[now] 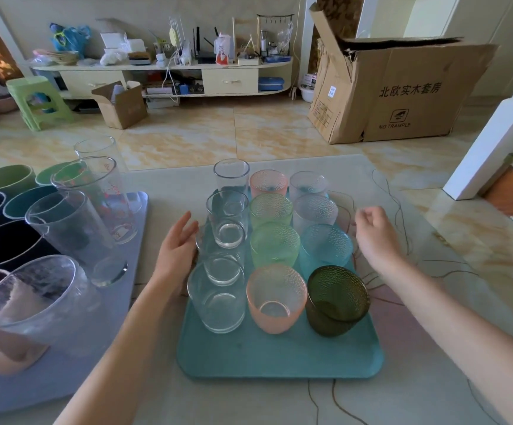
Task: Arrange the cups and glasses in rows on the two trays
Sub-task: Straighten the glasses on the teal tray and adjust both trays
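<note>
Glasses (275, 250) fill teal tray (249, 354), hands (177, 243) flanking

A single head-worn wide-angle camera looks forward and down, close over a teal tray (249, 360) of glasses, the room floor beyond.

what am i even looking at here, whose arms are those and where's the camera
There is no machine here. One camera sits on a person's head, looking forward and down, so the arms are that person's own. On the pale table stands a teal plastic tray with three rows of glasses: clear ones, then dimpled pink and green ones, then clear, blue and dark green ones. A grey tray to the left carries tall clear glasses and coloured mugs. The left hand is open beside the clear row; the right hand hangs loosely curled. Neither holds anything.
</note>
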Available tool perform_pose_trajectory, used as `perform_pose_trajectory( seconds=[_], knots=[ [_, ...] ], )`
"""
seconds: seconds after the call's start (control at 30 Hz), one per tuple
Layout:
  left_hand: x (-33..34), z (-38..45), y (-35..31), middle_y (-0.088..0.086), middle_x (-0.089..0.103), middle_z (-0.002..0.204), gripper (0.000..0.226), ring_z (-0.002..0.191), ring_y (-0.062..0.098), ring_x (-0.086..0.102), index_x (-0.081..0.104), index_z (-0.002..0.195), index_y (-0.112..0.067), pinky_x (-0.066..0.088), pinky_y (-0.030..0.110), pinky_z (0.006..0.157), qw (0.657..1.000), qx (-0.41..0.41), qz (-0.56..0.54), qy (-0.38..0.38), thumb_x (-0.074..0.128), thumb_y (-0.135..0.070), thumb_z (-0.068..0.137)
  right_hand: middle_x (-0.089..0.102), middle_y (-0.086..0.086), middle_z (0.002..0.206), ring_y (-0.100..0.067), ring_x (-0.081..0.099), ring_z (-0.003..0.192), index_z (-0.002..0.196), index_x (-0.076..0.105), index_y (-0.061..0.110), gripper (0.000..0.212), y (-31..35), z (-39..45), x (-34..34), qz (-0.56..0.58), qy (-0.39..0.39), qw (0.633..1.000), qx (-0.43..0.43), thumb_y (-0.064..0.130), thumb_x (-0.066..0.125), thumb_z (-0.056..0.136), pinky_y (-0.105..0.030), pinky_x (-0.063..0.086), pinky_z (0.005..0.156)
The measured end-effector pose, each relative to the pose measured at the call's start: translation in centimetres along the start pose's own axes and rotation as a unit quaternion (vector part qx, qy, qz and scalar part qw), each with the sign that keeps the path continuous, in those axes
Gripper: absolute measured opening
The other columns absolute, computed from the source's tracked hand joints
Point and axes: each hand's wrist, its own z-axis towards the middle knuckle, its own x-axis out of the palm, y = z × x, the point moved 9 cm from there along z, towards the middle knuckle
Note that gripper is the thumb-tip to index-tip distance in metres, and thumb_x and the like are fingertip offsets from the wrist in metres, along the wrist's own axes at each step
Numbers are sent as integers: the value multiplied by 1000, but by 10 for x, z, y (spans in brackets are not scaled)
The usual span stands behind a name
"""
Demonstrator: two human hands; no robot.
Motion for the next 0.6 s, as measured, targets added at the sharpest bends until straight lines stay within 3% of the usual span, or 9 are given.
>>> perform_pose_trajectory(
  seconds=[0.03, 0.1, 0.2, 0.27, 0.37, 0.47, 0.53, 0.6],
  knots=[
    [-3, -8, 7, 4, 51, 139, 58, 124, 22, 53, 42, 140, -21, 40, 44, 107, 1000, -13, -12, 0, 43, 11, 92, 61, -6, 94, -20, 53, 71, 112, 48, 8, 30, -9, -10, -3, -55, 11, 998, -9, 33, 39, 98, -27, 34, 55],
    [0, -24, 12, 8, 49, 142, 65, 126, 26, 52, 40, 141, -16, 39, 48, 107, 999, -25, -43, 21, 47, 17, 86, 54, -3, 79, -23, 51, 68, 104, 48, 5, 28, -23, -27, -1, -164, 66, 984, -26, 31, 46, 95, -29, 35, 54],
    [15, -50, 2, 10, 58, 133, 71, 122, 28, 54, 48, 134, -10, 40, 51, 106, 995, -5, -49, 81, 64, 10, 69, 58, -10, 90, -28, 57, 88, 93, 48, 11, 20, -46, -52, 13, -304, 176, 936, -18, 31, 48, 91, -33, 46, 74],
    [16, -66, -5, 9, 59, 131, 73, 122, 27, 54, 50, 133, -8, 40, 50, 106, 995, 6, -50, 82, 65, 9, 63, 63, -10, 95, -29, 61, 94, 89, 53, 18, 15, -57, -69, 20, -356, 204, 911, -45, 30, 43, 88, -35, 50, 83],
    [13, -76, -9, 12, 59, 129, 70, 117, 25, 57, 54, 125, -7, 41, 46, 104, 996, 10, -60, 59, 63, 10, 57, 60, -3, 82, -27, 64, 87, 78, 52, 22, 22, -66, -80, 20, -353, 193, 912, -72, 26, 37, 94, -37, 52, 81],
    [24, -82, -8, 1, 74, 102, 46, 89, 14, 68, 68, 100, -19, 53, 40, 89, 999, 12, -20, 31, 62, 18, 73, 61, -6, 89, -28, 61, 87, 85, 50, 25, 17, -61, -72, 5, -336, 149, 929, -49, 24, 35, 94, -38, 51, 79],
    [34, -82, -3, 1, 75, 99, 47, 91, 20, 70, 71, 103, -18, 57, 41, 85, 1000, 3, -4, 17, 57, 18, 76, 61, -8, 98, -25, 56, 86, 94, 50, 24, 16, -53, -62, -4, -346, 142, 926, -43, 19, 36, 95, -32, 45, 77],
    [45, -77, 0, 5, 73, 105, 52, 96, 25, 70, 68, 112, -15, 57, 42, 85, 1000, -2, -1, 17, 53, 19, 75, 63, -12, 104, -27, 58, 93, 76, 46, 23, 23, -49, -51, -12, -347, 141, 926, -42, 17, 35, 96, -31, 41, 77]
  ],
)
